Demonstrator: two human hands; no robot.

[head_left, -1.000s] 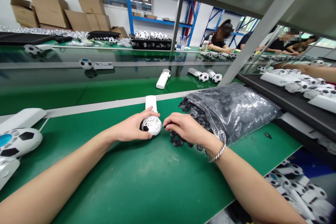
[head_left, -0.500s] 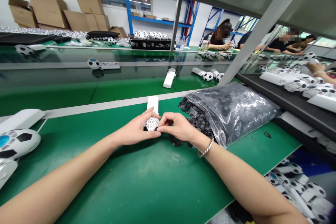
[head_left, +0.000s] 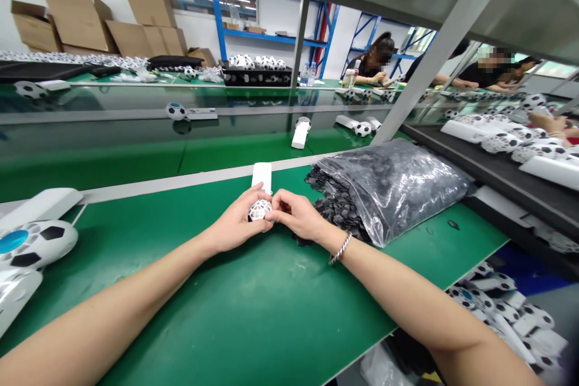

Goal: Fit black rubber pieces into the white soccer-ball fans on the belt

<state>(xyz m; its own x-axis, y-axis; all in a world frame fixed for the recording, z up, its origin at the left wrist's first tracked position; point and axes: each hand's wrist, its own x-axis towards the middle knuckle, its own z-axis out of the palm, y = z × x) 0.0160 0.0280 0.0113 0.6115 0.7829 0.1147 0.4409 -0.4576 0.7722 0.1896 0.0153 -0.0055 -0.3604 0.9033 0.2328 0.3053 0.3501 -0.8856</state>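
A white soccer-ball-shaped piece (head_left: 260,209) with an openwork, web-like top and a flat white handle (head_left: 262,176) lies on the green work surface. My left hand (head_left: 236,222) is closed around its left side, thumb in front and fingers behind. At the ball's right side my right hand (head_left: 296,215) is pinched, its fingertips touching the rim. Whatever sits between those fingertips is hidden. Just right of it, small black pieces (head_left: 341,211) spill from a clear plastic bag (head_left: 398,184).
Finished-looking ball pieces (head_left: 38,243) lie at the left edge. Beyond the white rail, a belt carries more ball pieces (head_left: 300,132). A slanted metal post (head_left: 434,66) and a black tray (head_left: 506,163) stand at right. Co-workers (head_left: 377,63) sit across the line.
Ball pieces on the belt beyond the rail have shifted right. Both my hands stay at the ball, the right fingertips having moved slightly over its right side. The view has shifted a little.
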